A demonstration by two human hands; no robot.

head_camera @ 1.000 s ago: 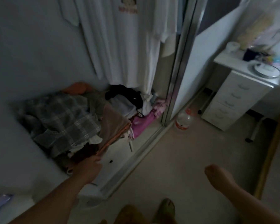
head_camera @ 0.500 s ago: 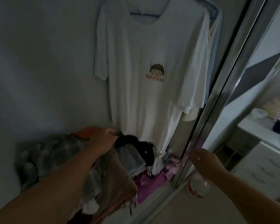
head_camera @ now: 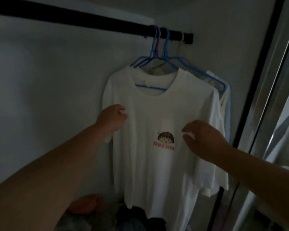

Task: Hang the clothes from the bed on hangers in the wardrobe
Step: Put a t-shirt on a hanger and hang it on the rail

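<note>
A white tee (head_camera: 158,124) already hangs on a blue hanger (head_camera: 165,59) from the rail (head_camera: 83,22), both hands raised to it below the rail, left hand (head_camera: 112,119) and right hand (head_camera: 202,139) with loose fingers grasping nothing, while a heap (head_camera: 123,215) beneath the tee looks unhung

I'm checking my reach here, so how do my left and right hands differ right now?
The left hand is raised higher, at the white T-shirt's left sleeve edge, fingers loosely curled; the right hand sits lower, beside the cartoon print. The left hand appears to touch the fabric, while the right hand's fingers are spread with thumb apart, seemingly short of it. Neither hand clearly grips anything, and both are well below the hangers.
</note>
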